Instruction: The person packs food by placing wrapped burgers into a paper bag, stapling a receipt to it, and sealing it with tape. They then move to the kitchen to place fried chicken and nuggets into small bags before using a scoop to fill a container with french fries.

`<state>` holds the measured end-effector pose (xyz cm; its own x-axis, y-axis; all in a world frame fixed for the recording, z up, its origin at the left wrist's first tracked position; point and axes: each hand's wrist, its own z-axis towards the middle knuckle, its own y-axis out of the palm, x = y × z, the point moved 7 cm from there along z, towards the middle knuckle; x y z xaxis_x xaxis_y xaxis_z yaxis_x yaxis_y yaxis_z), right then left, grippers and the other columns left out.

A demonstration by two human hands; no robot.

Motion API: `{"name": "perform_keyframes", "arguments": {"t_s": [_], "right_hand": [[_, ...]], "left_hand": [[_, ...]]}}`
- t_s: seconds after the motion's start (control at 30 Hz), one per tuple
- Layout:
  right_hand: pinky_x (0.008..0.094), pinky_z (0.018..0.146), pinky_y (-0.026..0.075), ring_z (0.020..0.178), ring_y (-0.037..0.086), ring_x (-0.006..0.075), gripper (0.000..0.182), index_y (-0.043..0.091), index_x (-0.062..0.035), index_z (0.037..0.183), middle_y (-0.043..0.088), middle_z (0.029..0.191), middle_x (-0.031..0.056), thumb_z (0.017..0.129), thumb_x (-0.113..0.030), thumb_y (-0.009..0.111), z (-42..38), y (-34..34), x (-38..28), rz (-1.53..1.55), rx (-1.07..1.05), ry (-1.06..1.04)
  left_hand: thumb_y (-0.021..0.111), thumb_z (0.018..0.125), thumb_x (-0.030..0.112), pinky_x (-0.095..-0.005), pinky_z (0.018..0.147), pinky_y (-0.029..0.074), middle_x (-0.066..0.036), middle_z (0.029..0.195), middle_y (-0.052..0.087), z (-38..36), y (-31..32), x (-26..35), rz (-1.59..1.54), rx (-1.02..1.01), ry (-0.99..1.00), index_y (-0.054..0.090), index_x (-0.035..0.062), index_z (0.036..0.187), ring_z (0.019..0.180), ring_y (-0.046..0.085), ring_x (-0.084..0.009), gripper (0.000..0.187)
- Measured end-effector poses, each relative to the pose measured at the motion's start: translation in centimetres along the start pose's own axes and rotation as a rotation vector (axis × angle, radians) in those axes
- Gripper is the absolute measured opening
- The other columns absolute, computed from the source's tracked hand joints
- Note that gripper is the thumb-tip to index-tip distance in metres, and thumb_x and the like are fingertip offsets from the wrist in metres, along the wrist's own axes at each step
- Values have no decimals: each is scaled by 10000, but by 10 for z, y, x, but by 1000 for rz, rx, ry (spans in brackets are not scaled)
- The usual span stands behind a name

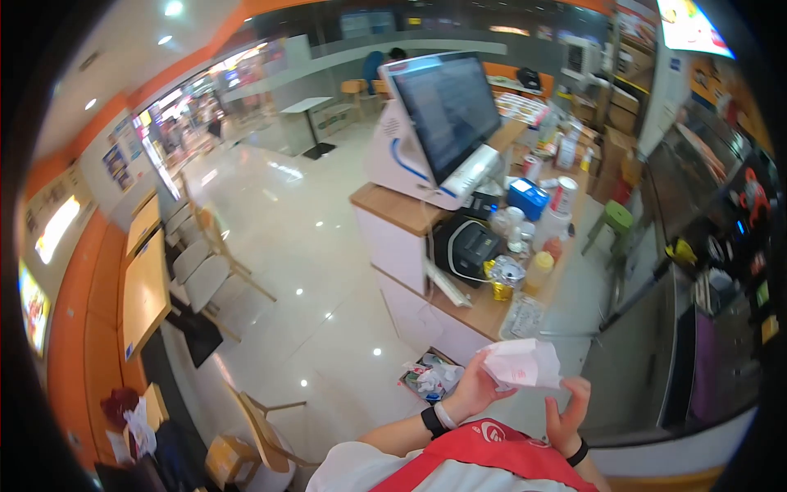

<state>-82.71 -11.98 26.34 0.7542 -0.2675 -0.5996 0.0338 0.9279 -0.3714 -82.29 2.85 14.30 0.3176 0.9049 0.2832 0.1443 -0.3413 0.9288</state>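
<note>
Largest first: pale tiled floor (pixel 270 197), then wood-topped counter (pixel 393 210), crowded with bottles and packs. Big touch-screen terminal (pixel 451 123) on the raised end, turned toward the work side, probably for reading from there. Black machine (pixel 479 246) tucked low beneath, likely to save space. Box of crumpled litter (pixel 430 379) on the floor beside the counter, presumably for easy dropping. White paper bag (pixel 525 365) out in front of the torso, past the counter's near end, in mid-air. Left hand (pixel 471 392): grip closed on the bag's left edge, probably at the margin to avoid crushing thin paper. Right hand (pixel 567 416): grip loose, thumb and forefinger parted, nothing pinched between, forefinger at or just beside the bag's lower right corner; cannot tell touching from near. Smallest: yellow-capped bottle (pixel 539 271), near the counter's edge, likely for quick reach. Hidden: left fingertips behind paper, bag contents if any. Red print on bag too small to read. Outer edges of view blacked out by the lens; far shopfront blurred.
</note>
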Motion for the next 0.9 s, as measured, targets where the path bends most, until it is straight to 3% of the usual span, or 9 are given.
{"name": "perform_keyframes", "arguments": {"t_s": [0.1, 0.13, 0.2, 0.23, 0.3, 0.4, 0.63, 0.73, 0.9], "right_hand": [[386, 799, 364, 928, 438, 290, 319, 490, -29, 938, 448, 995, 155, 644, -43, 612, 11, -12, -17, -178, 43, -92], [393, 800, 368, 933, 443, 296, 338, 498, -35, 938, 464, 988, 143, 627, -44, 627, 14, -12, -22, -233, -17, -113], [397, 805, 377, 926, 462, 296, 354, 525, -50, 929, 501, 950, 107, 602, -59, 660, 12, -15, -24, -297, -92, -127], [393, 810, 382, 915, 475, 290, 351, 543, -58, 919, 523, 921, 84, 595, -72, 679, 8, -18, -22, -304, -105, -128], [385, 807, 384, 912, 480, 277, 323, 554, -61, 899, 540, 897, 71, 599, -71, 674, -5, -31, -18, -312, -100, -96], [385, 803, 382, 913, 474, 273, 346, 544, -61, 928, 528, 919, 82, 606, -77, 671, -25, -58, -19, -367, -5, -84], [383, 800, 368, 911, 460, 279, 372, 515, -61, 980, 506, 953, 88, 637, -107, 652, -82, -142, -46, -533, 407, 219], [382, 815, 354, 916, 462, 271, 332, 529, -62, 949, 509, 952, 86, 647, -136, 646, -116, -171, -55, -593, 415, 350], [405, 834, 345, 943, 452, 260, 265, 548, -48, 846, 511, 926, 73, 642, -166, 668, -160, -207, -88, -738, 393, 304]], "left_hand": [[405, 799, 473, -463, 871, 351, -41, 1183, 456, 11, -5, 1, 88, 45, 54, 407, 176, 1168, 1091, 425, -222, 474], [405, 799, 473, -463, 871, 351, -41, 1183, 456, 13, -3, -9, 108, 26, -28, 407, 176, 1168, 1091, 425, -222, 474], [405, 798, 470, -462, 868, 358, -53, 1179, 460, 20, -3, -9, 256, 73, 92, 411, 159, 1158, 1085, 432, -226, 476], [405, 798, 470, -462, 868, 358, -53, 1179, 460, 24, 3, -22, 283, 36, 0, 411, 159, 1158, 1085, 432, -226, 476], [364, 800, 512, -447, 817, 404, -76, 1155, 478, 28, 11, -33, 330, 41, 39, 402, 148, 1176, 1057, 461, -252, 525], [357, 801, 515, -462, 810, 406, -80, 1169, 463, 34, 28, -62, 333, -38, -62, 399, 144, 1178, 1058, 457, -262, 531], [415, 757, 552, -450, 772, 433, -72, 1152, 452, 35, 86, -142, 495, -185, -242, 398, 157, 1175, 1027, 460, -254, 576], [409, 764, 549, -427, 761, 439, -72, 1154, 450, 36, 98, -185, 538, -271, -325, 403, 161, 1166, 1023, 461, -250, 559], [399, 795, 528, -401, 798, 416, -82, 1113, 479, 6, 129, -268, 547, -411, -500, 448, 101, 1081, 1007, 476, -242, 516]]}}
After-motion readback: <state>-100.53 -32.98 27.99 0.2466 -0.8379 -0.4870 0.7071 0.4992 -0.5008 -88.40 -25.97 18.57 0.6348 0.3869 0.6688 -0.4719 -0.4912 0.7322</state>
